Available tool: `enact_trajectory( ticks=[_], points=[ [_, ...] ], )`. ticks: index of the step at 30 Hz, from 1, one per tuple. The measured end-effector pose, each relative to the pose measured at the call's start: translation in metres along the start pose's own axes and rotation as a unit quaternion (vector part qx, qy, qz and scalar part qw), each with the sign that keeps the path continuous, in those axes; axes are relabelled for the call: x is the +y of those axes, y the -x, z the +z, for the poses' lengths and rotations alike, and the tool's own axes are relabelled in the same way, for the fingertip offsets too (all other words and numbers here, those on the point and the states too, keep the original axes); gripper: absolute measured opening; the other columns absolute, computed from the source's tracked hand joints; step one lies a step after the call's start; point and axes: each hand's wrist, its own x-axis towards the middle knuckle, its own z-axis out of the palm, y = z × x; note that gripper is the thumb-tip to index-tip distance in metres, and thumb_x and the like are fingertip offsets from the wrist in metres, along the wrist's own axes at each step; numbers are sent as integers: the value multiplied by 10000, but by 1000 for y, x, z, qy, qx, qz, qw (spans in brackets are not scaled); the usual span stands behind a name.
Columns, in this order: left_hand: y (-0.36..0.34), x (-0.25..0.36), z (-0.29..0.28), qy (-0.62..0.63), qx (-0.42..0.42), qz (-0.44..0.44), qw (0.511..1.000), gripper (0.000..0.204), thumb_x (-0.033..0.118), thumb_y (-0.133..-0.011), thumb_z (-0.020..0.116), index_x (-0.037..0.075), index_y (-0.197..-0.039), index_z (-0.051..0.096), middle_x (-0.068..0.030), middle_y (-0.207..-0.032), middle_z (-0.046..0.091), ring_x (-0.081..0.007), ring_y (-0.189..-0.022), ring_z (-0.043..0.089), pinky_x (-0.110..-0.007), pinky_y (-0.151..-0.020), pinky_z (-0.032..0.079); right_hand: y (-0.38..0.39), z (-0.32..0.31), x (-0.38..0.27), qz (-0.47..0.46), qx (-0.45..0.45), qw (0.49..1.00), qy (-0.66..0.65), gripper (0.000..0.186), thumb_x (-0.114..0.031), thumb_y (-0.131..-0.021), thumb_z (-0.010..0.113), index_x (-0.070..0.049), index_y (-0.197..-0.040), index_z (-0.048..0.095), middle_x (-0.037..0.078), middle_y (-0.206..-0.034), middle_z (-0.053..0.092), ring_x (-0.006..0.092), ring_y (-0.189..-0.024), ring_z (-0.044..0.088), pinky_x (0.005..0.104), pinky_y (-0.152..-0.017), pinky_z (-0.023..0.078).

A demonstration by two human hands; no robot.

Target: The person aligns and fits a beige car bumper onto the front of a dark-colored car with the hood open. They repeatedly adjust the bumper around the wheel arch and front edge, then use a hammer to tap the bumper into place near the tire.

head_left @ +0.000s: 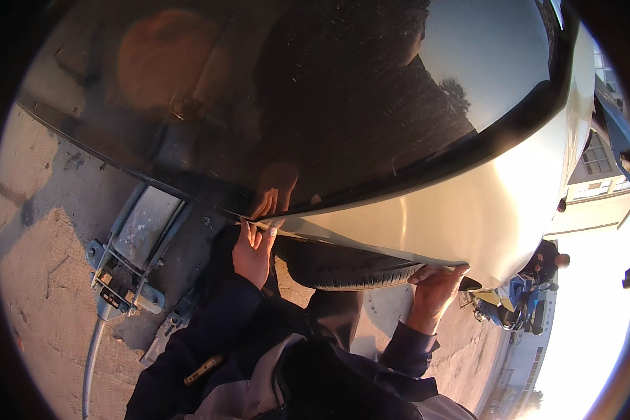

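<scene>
A pale gold car body panel [441,210] curves over a tyre [360,275], next to a large glossy dark panel [343,119] of the car. My left hand [253,257] pinches the narrow left end of the pale panel, where it meets the dark one. Farther right, my right hand [435,294] is closed over the lower edge of the same panel, beside the tyre's right end. Its thumb and fingertips are partly hidden by the edge. My left hand is mirrored in the dark panel's surface.
On the ground at left stands a metal floor jack [136,245] with a long handle [89,371], reaching under the car. Another metal tool [166,332] lies near my left sleeve. At far right, a person [544,260] is beside a blue and yellow vehicle [514,301]. Strong sunlight glares there.
</scene>
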Motion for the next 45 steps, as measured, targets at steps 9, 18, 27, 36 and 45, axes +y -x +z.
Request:
enact_trajectory(
  ticks=[9, 18, 27, 36, 45],
  points=[
    [3, 8, 5, -23, -12, 27, 999, 1034, 239, -1032, 806, -83, -1726, 110, -319, -1738, 334, -378, -1648, 317, -496, -1342, 272, 3, 1, -2, -21, -21, 1000, 4, 833, -762, -1047, 532, 25, -1318, 570, 186, -691, 657, 313, -518, 632, 436, -506, 584],
    [-2, 9, 6, 8, -14, 4, 1000, 1003, 250, -1015, 826, -79, -1714, 186, -292, -1748, 322, -385, -1624, 357, -505, -1330, 285, 8, 4, -6, -24, -22, 999, 14, 692, -710, -1084, 517, -50, -1263, 625, 112, -721, 657, 264, -568, 649, 440, -516, 590],
    [34, 87, 29, -274, 61, 380, 881, 724, 123, -944, 798, -66, -1571, 489, -296, -1621, 463, -440, -1463, 514, -510, -1181, 463, 7, 4, -7, -21, -48, 999, 5, 742, -714, -1092, 493, 1, -1227, 636, 125, -690, 647, 263, -558, 648, 421, -538, 587],
    [27, 172, 109, -309, -76, 599, 735, 636, 265, -904, 847, 11, -1459, 668, -221, -1580, 596, -372, -1513, 516, -517, -1275, 415, 3, 4, 0, -33, -35, 999, -1, 713, -708, -1112, 438, -44, -1260, 651, 126, -616, 615, 281, -510, 618, 415, -511, 562],
    [30, 186, 128, -195, -55, 585, 785, 648, 169, -823, 898, -36, -1399, 685, -232, -1528, 609, -357, -1305, 576, -442, -1084, 509, 6, 12, -7, 40, -3, 995, -96, 870, -868, -1037, 345, -80, -1128, 702, 56, -558, 544, 230, -518, 581, 383, -499, 506]
  ],
)
